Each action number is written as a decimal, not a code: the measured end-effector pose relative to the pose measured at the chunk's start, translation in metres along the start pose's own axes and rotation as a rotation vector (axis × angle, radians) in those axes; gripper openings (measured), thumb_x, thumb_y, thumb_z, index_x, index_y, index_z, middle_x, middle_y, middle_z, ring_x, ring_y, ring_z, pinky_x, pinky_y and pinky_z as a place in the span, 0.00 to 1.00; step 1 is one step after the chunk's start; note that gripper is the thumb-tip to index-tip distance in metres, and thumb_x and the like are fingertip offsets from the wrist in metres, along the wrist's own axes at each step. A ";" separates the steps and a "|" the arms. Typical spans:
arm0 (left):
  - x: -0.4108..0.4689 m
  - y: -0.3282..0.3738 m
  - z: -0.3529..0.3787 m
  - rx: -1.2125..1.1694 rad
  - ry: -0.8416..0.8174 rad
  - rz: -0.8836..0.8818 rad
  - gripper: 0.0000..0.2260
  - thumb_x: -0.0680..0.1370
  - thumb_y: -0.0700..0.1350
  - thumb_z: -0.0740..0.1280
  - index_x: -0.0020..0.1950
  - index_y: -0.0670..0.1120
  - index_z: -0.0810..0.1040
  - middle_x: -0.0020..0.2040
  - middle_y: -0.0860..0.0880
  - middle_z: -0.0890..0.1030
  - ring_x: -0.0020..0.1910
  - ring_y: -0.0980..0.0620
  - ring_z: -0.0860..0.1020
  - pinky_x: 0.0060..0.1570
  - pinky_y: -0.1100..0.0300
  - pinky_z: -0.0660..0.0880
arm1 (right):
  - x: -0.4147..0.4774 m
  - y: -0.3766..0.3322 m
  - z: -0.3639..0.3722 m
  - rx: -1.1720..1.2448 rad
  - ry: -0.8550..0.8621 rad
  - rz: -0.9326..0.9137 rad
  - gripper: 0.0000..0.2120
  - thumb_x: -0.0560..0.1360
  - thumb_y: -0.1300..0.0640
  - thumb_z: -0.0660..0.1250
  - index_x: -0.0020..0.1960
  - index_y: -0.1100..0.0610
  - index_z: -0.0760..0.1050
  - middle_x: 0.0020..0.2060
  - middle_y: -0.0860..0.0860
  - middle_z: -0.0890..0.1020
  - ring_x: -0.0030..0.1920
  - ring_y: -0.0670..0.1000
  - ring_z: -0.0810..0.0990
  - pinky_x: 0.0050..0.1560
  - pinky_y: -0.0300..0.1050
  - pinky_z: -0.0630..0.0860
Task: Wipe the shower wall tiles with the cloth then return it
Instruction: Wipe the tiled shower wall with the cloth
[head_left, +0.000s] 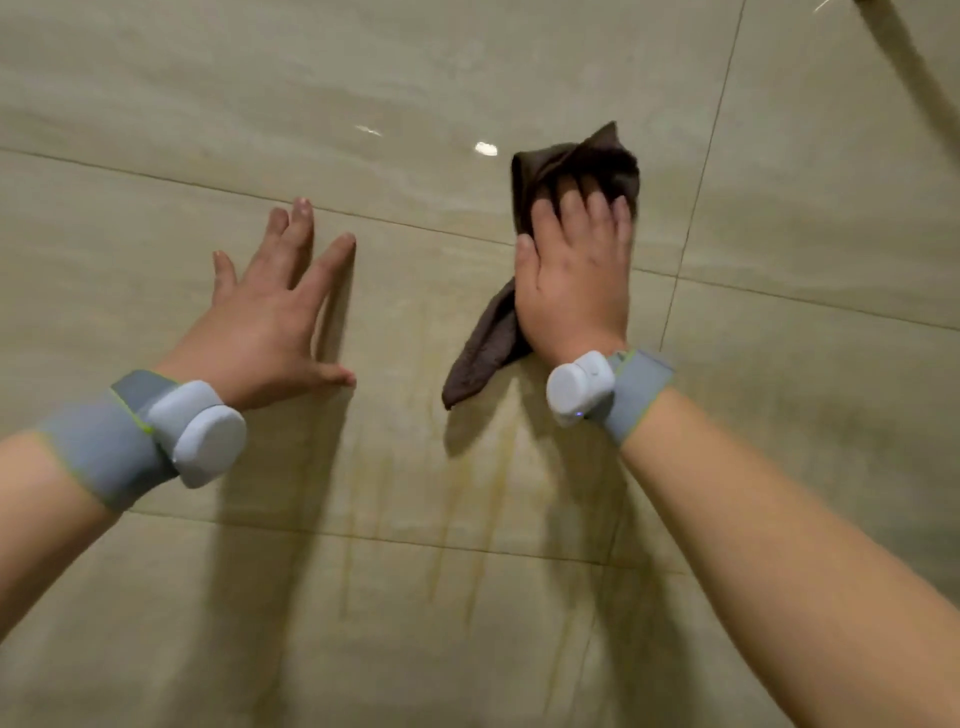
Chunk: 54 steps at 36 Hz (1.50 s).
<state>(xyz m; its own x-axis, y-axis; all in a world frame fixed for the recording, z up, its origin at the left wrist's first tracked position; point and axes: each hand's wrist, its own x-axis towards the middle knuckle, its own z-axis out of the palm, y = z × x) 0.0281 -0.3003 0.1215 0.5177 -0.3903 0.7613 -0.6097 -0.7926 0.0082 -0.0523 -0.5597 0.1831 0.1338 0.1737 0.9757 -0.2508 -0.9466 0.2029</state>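
Note:
Glossy beige shower wall tiles (415, 78) with thin grout lines fill the view. My right hand (574, 275) presses a dark brown cloth (571, 161) flat against the wall, fingers curled over its bunched top. One corner of the cloth hangs down to the left of my wrist. My left hand (275, 312) rests on the tile to the left, palm down and fingers spread, holding nothing. Both wrists carry a grey band with a white device.
Faint yellowish streaks (483, 499) run down the tile below the cloth. A dark slanted bar (914, 67) crosses the top right corner. Shadows of both arms fall on the lower tiles.

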 end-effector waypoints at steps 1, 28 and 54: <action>-0.001 -0.002 -0.002 -0.033 -0.008 0.003 0.55 0.65 0.56 0.78 0.81 0.51 0.44 0.81 0.47 0.36 0.80 0.46 0.37 0.71 0.30 0.46 | -0.005 -0.020 0.002 0.024 -0.012 -0.023 0.19 0.78 0.51 0.58 0.63 0.58 0.75 0.64 0.58 0.77 0.67 0.60 0.70 0.74 0.60 0.55; -0.011 0.036 0.010 -0.109 0.113 -0.050 0.43 0.72 0.69 0.63 0.76 0.44 0.53 0.81 0.44 0.40 0.80 0.47 0.41 0.75 0.36 0.44 | -0.087 -0.013 -0.006 0.056 -0.133 -0.253 0.21 0.73 0.54 0.63 0.66 0.54 0.76 0.66 0.54 0.77 0.69 0.58 0.71 0.74 0.58 0.59; 0.018 0.172 0.063 -0.013 0.176 0.118 0.63 0.58 0.62 0.80 0.79 0.42 0.45 0.82 0.45 0.41 0.78 0.51 0.35 0.71 0.31 0.44 | -0.194 0.289 -0.059 -0.194 -0.132 0.057 0.15 0.79 0.55 0.59 0.61 0.62 0.73 0.61 0.62 0.76 0.68 0.63 0.68 0.75 0.56 0.53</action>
<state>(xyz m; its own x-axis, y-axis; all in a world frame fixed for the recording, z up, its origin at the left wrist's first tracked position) -0.0295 -0.4728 0.0957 0.3302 -0.3911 0.8591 -0.6678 -0.7400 -0.0802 -0.2070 -0.8514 0.0575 0.2354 0.0724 0.9692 -0.4392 -0.8817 0.1725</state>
